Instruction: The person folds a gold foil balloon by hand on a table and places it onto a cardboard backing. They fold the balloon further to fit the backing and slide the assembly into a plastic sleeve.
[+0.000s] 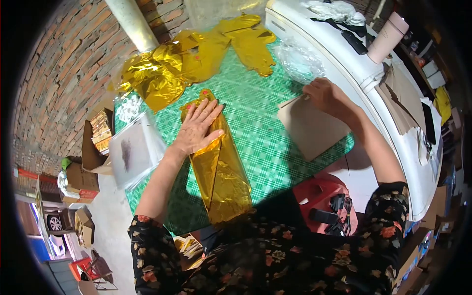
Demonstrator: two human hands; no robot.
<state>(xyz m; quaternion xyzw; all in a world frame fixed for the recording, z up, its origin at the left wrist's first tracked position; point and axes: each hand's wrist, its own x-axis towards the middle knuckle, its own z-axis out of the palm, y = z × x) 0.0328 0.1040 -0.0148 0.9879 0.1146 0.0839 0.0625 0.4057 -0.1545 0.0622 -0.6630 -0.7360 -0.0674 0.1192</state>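
My left hand [199, 129] lies flat with fingers stretched on a folded gold foil piece [223, 177], which looks like a deflated foil balloon. This long strip runs toward my body and has a small red spot near its far end. At the right of the table, my right hand [325, 96] is closed, with its fingertips at the top edge of a brown cardboard sheet [314, 130]. Further sheets seem to lie under that one. More flat gold foil balloons [201, 54] are spread at the table's far side, some crumpled.
The table has a green checked cloth [265, 132]. Clear plastic bags [135, 150] lie at the left, beside a white tangle [129, 108]. Crumpled clear plastic [301, 59] rests against a white surface [314, 37] holding a pink bottle [388, 37]. A red stool [322, 196] holds black items.
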